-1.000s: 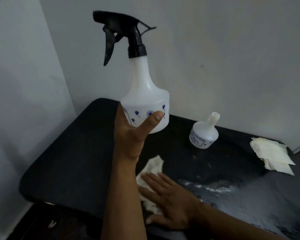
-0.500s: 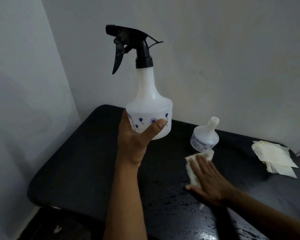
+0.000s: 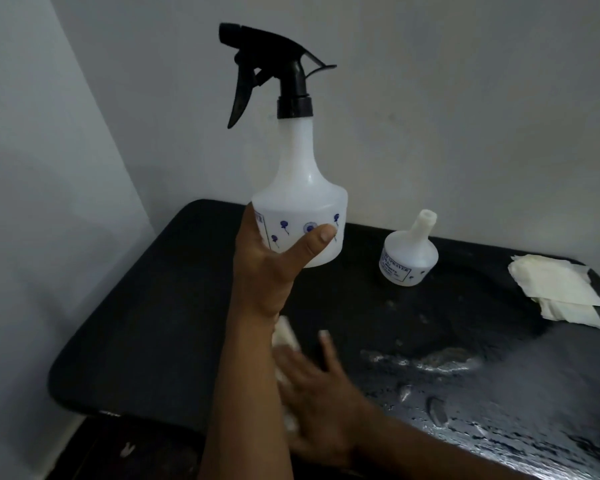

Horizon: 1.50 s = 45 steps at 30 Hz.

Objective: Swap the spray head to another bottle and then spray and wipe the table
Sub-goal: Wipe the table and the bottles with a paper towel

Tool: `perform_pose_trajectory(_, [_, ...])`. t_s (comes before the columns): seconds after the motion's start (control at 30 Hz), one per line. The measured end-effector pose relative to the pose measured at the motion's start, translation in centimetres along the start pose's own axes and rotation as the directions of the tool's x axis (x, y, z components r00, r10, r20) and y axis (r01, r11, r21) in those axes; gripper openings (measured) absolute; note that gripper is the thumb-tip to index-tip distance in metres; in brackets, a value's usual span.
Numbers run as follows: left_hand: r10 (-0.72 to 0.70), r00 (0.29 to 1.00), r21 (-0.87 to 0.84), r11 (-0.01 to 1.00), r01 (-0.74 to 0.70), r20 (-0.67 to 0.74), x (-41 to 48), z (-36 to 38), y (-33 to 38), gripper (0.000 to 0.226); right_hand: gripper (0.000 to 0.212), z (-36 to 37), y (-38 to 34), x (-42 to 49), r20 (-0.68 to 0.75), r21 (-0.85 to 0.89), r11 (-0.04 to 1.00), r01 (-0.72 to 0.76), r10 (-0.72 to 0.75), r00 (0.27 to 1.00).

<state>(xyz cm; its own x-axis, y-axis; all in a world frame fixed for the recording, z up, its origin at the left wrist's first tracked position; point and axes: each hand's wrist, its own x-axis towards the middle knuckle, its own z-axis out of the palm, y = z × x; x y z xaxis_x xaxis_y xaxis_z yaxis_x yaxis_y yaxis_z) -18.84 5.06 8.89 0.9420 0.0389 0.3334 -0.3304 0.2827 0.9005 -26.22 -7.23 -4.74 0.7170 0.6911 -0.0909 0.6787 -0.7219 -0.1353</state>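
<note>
My left hand (image 3: 267, 271) holds a white spray bottle (image 3: 303, 202) upright above the black table (image 3: 136, 323), gripping its base. A black spray head (image 3: 274, 71) is screwed on its neck. My right hand (image 3: 316, 400), blurred with motion, presses flat on a white cloth (image 3: 284, 336) on the table just behind my left forearm; most of the cloth is hidden. A second white bottle (image 3: 409, 254) with no head stands on the table at the back, to the right of the held bottle.
A stack of folded cream cloths (image 3: 555, 289) lies at the table's back right. Wet streaks and droplets (image 3: 430, 362) cover the right half of the tabletop. White walls close in behind and to the left.
My right hand has swept the cloth across the table, right toward the headless bottle and then back left to beside my left forearm. The spray bottle stays held up.
</note>
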Motion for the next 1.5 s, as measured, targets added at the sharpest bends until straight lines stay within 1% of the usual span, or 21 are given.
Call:
perform_pose_trajectory(0.07, [0.007, 1.000, -0.017, 1.000, -0.007, 0.004, 0.0, 0.0, 0.1, 0.064, 0.077, 0.0, 3.6, -4.1, -0.075, -0.070, 0.983, -0.173, 0.167, 0.983])
perform_pose_trajectory(0.13, [0.008, 1.000, -0.028, 1.000, -0.008, 0.017, -0.1, 0.0, 0.1, 0.064, 0.082, -0.7, 8.1, -9.1, -0.041, -0.088, 0.912, -0.401, 0.399, 0.916])
perform_pose_trajectory(0.27, [-0.013, 0.999, -0.046, 0.999, 0.015, 0.042, -0.1, 0.5, 0.3, 0.072, 0.092, -2.3, 15.2, -18.0, 0.053, -0.090, 0.652, -0.753, 0.758, 0.650])
perform_pose_trajectory(0.33, [-0.023, 0.998, -0.054, 0.998, 0.026, 0.052, -0.2, 0.9, 0.3, 0.072, 0.100, -2.8, 16.7, -20.1, 0.108, -0.085, 0.540, -0.837, 0.840, 0.531])
perform_pose_trajectory(0.4, [-0.032, 0.998, -0.066, 0.997, 0.036, 0.061, -0.2, 1.2, 0.3, 0.067, 0.110, -2.6, 17.1, -19.7, 0.169, -0.118, 0.474, -0.873, 0.875, 0.453])
perform_pose_trajectory(0.5, [-0.053, 0.994, -0.084, 0.995, 0.061, 0.092, -0.4, 1.7, 0.3, 0.064, 0.121, -2.0, 15.2, -15.9, 0.011, -0.061, 0.460, -0.886, 0.887, 0.461])
perform_pose_trajectory(0.57, [-0.078, 0.991, -0.088, 0.992, 0.088, 0.111, -0.4, 1.9, 0.2, 0.066, 0.105, -1.1, 11.9, -12.6, -0.078, -0.003, 0.595, -0.804, 0.801, 0.593])
perform_pose_trajectory(0.67, [-0.123, 0.982, -0.103, 0.985, 0.139, 0.146, -0.7, 2.1, 0.1, 0.074, 0.073, 0.4, 4.9, -8.1, -0.274, 0.027, 0.861, -0.508, 0.495, 0.825])
perform_pose_trajectory(0.77, [-0.210, 0.956, -0.123, 0.964, 0.238, 0.203, -0.7, 2.2, -0.1, 0.081, 0.035, -0.1, 0.4, -5.5, -0.363, 0.153, 0.968, -0.197, 0.240, 0.900])
perform_pose_trajectory(0.83, [-0.256, 0.935, -0.143, 0.944, 0.296, 0.246, -0.6, 2.2, -0.1, 0.089, 0.027, -1.1, -0.7, -4.9, -0.374, 0.374, 0.915, -0.151, 0.298, 0.879])
perform_pose_trajectory(0.87, [-0.274, 0.926, -0.159, 0.934, 0.321, 0.260, -0.6, 2.3, -0.1, 0.096, 0.027, -1.4, -0.7, -5.0, -0.366, 0.546, 0.821, -0.169, 0.415, 0.833])
perform_pose_trajectory(0.93, [-0.303, 0.911, -0.190, 0.913, 0.362, 0.280, -0.9, 2.8, 0.0, 0.105, 0.027, -2.7, -0.2, -5.5, -0.269, 0.879, 0.452, -0.154, 0.735, 0.623])
perform_pose_trajectory(0.97, [-0.308, 0.904, -0.195, 0.907, 0.373, 0.297, -1.1, 3.1, -0.2, 0.104, 0.027, -3.8, 0.5, -6.0, -0.186, 0.964, 0.255, -0.070, 0.841, 0.508])
perform_pose_trajectory(1.03, [-0.318, 0.884, -0.180, 0.901, 0.394, 0.342, -1.4, 3.8, -0.9, 0.091, 0.022, -5.8, 2.2, -7.3, -0.010, 0.983, -0.060, 0.174, 0.927, 0.376])
perform_pose_trajectory(1.07, [-0.324, 0.874, -0.152, 0.904, 0.399, 0.363, -1.5, 4.2, -1.2, 0.084, 0.022, -7.1, 3.1, -7.8, 0.036, 0.955, -0.133, 0.264, 0.939, 0.341])
perform_pose_trajectory(1.13, [-0.337, 0.856, -0.070, 0.917, 0.393, 0.392, -1.8, 5.3, -1.9, 0.084, 0.025, -9.8, 4.5, -8.8, 0.026, 0.911, -0.139, 0.389, 0.959, 0.282])
perform_pose_trajectory(1.2, [-0.363, 0.845, 0.012, 0.921, 0.390, 0.393, -2.2, 6.7, -2.6, 0.089, 0.031, -11.9, 4.9, -9.5, -0.057, 0.897, -0.053, 0.439, 0.971, 0.234])
perform_pose_trajectory(1.23, [-0.367, 0.845, 0.043, 0.923, 0.382, 0.390, -2.5, 7.5, -3.0, 0.089, 0.040, -12.6, 4.8, -9.7, -0.114, 0.918, 0.009, 0.395, 0.963, 0.244])
perform_pose_trajectory(1.3, [-0.358, 0.854, 0.076, 0.931, 0.357, 0.376, -3.2, 9.0, -3.7, 0.090, 0.061, -13.1, 4.5, -10.1, -0.216, 0.953, 0.122, 0.279, 0.916, 0.338])
perform_pose_trajectory(1.4, [-0.344, 0.869, 0.045, 0.935, 0.352, 0.356, -4.0, 10.6, -4.2, 0.090, 0.054, -13.5, 4.6, -9.9, -0.322, 0.934, 0.199, 0.298, 0.829, 0.456])
perform_pose_trajectory(1.5, [-0.369, 0.833, 0.069, 0.924, 0.375, 0.413, -4.1, 10.9, -4.4, 0.091, 0.043, -13.6, 5.2, -9.9, -0.329, 0.921, 0.177, 0.348, 0.832, 0.447])
